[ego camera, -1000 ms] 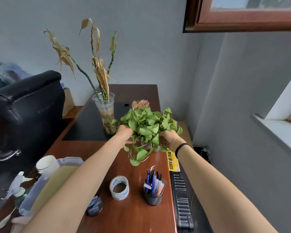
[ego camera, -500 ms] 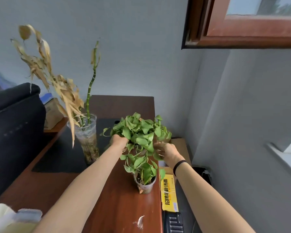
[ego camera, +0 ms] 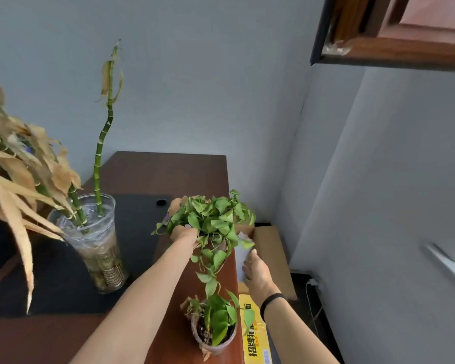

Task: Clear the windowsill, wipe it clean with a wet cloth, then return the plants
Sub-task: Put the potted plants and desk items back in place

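Likely the clearing step: left hand (ego camera: 185, 233) grip closed on leafy plant (ego camera: 213, 219) over the tabletop (ego camera: 168, 169) right edge, right hand (ego camera: 258, 271) touching white object (ego camera: 242, 254), grip unclear; next, seat it upright near small potted plant (ego camera: 216, 329).

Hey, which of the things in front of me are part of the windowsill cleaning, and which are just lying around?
Part of the job: leafy plant in the left hand; small potted plant; vase of bamboo stalks, probably; windowsill.
Just lying about: cardboard box; yellow packet; black desk mat.
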Demonstrator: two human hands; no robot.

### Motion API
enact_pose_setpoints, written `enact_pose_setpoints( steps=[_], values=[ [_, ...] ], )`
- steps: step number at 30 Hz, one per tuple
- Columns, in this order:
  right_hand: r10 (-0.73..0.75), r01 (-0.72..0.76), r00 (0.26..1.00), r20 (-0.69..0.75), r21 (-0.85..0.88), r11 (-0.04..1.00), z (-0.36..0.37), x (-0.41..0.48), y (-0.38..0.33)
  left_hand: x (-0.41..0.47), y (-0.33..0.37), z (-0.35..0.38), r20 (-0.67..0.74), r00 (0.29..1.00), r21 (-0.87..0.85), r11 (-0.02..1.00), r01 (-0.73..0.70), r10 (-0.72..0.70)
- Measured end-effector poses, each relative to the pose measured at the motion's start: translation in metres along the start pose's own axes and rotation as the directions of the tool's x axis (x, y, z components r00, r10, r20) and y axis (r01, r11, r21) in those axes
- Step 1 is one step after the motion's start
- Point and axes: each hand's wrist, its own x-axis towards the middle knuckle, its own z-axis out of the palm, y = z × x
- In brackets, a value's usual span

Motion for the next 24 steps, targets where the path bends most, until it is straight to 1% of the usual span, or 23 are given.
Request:
enact_pose_setpoints(
  steps=[2, 5, 7, 11, 13, 17, 19, 20, 22, 23, 24],
  values=[
    [0.015, -0.015, 1.0, -0.003, 0.017, 1.0, -0.001, 0.011, 0.007, 0.02, -0.01, 0.012, 0.021, 0.999, -0.021, 0.999, 0.025, -0.025],
    [0.012, -0.012, 1.0, -0.002, -0.012, 1.0, -0.001, 0.02, 0.018, 0.039, -0.023, 0.028, 0.05, 0.996, -0.069, 0.995, 0.073, -0.07],
    [0.059, -0.059, 0.998, 0.021, 0.016, 0.998, -0.003, 0.028, 0.027, 0.039, -0.028, 0.033, 0.054, 0.994, -0.091, 0.991, 0.097, -0.092],
    [0.104, -0.104, 0.995, 0.012, 0.07, 0.992, -0.005, 0.041, 0.04, 0.049, -0.044, 0.039, 0.008, 0.992, -0.055, 0.991, 0.123, -0.123],
    [0.126, -0.127, 0.992, 0.019, 0.059, 0.99, -0.008, 0.049, 0.048, 0.054, -0.052, 0.042, -0.012, 0.992, -0.047, 0.991, 0.124, -0.125],
    [0.144, -0.142, 0.989, 0.02, -0.093, 0.986, -0.015, 0.059, 0.063, 0.059, -0.07, 0.045, -0.048, 0.992, -0.022, 0.993, 0.115, -0.116],
    [0.174, -0.169, 0.985, 0.015, -0.169, 0.971, -0.016, 0.055, 0.065, 0.059, -0.078, 0.046, -0.042, 0.991, -0.021, 0.992, 0.125, -0.126],
    [0.186, -0.178, 0.982, 0.016, -0.225, 0.958, -0.017, 0.053, 0.064, 0.06, -0.08, 0.046, -0.027, 0.992, -0.028, 0.992, 0.123, -0.124],
    [0.191, -0.167, 0.981, 0.017, -0.41, 0.897, -0.022, 0.049, 0.062, 0.064, -0.084, 0.047, 0.024, 0.989, -0.068, 0.987, 0.144, -0.143],
    [0.194, -0.155, 0.981, 0.028, -0.494, 0.856, -0.025, 0.047, 0.06, 0.065, -0.084, 0.047, 0.064, 0.988, -0.083, 0.986, 0.147, -0.142],
    [0.203, -0.151, 0.979, 0.037, -0.541, 0.827, -0.03, 0.045, 0.059, 0.063, -0.084, 0.045, 0.119, 0.981, -0.097, 0.981, 0.168, -0.156]
  ],
)
